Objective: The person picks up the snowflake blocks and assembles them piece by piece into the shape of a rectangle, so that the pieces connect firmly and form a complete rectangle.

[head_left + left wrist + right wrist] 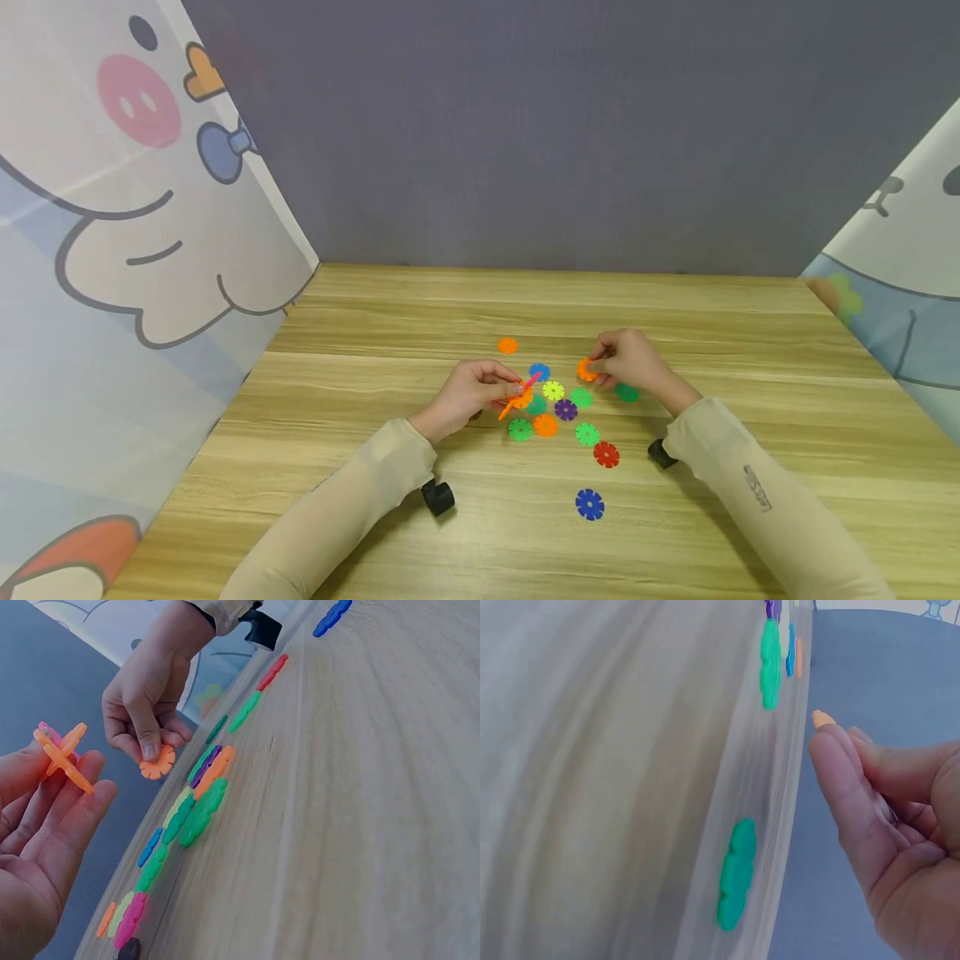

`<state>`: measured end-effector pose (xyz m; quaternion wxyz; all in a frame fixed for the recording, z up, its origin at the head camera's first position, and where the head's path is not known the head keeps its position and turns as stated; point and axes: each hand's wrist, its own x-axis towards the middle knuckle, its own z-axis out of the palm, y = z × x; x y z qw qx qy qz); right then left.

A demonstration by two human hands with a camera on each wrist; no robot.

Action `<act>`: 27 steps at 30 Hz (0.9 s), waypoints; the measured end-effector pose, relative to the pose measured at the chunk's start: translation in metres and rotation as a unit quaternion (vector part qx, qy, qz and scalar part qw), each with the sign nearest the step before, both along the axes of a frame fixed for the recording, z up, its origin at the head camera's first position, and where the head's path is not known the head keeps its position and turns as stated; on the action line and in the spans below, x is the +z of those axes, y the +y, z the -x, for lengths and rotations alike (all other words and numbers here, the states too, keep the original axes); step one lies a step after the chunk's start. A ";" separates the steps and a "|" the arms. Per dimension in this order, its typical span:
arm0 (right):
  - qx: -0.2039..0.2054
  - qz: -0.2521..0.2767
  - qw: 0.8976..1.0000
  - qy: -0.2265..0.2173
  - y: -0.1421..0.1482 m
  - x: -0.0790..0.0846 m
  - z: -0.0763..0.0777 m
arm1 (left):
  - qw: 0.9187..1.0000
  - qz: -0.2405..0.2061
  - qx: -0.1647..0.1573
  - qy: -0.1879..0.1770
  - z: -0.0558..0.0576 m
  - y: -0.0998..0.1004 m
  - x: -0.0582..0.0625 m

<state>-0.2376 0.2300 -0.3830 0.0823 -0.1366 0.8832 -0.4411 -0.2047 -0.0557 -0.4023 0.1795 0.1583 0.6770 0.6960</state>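
My left hand (468, 393) pinches a small joined piece of notched plastic discs. Two orange discs (71, 766) cross each other in it, and a pink disc (51, 733) shows behind them, partly hidden by the fingers. The right hand (630, 358) grips a single orange disc (157, 763) between thumb and fingers, above the table; only its tip shows in the right wrist view. Beneath and between both hands lie loose discs, among them a yellow disc (553, 391), a purple disc (566, 409) and a blue disc (539, 372).
Nearer the front of the wooden table (360, 342) lie a red disc (607, 455) and a dark blue disc (590, 504). An orange disc (507, 346) sits farther back. A dark green disc (737, 874) lies under the right hand. A grey panel (525, 142) stands behind the table.
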 end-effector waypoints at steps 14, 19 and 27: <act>-0.016 0.083 0.996 -0.040 -0.011 -0.002 -0.008 | 1.000 0.015 0.001 -0.009 0.002 0.001 0.000; -0.009 0.113 0.992 -0.049 -0.017 0.000 -0.012 | 1.000 0.016 0.001 -0.002 0.003 0.000 -0.002; 0.013 0.138 0.989 -0.055 -0.027 0.007 -0.018 | 1.000 0.015 -0.004 -0.003 0.004 0.000 -0.003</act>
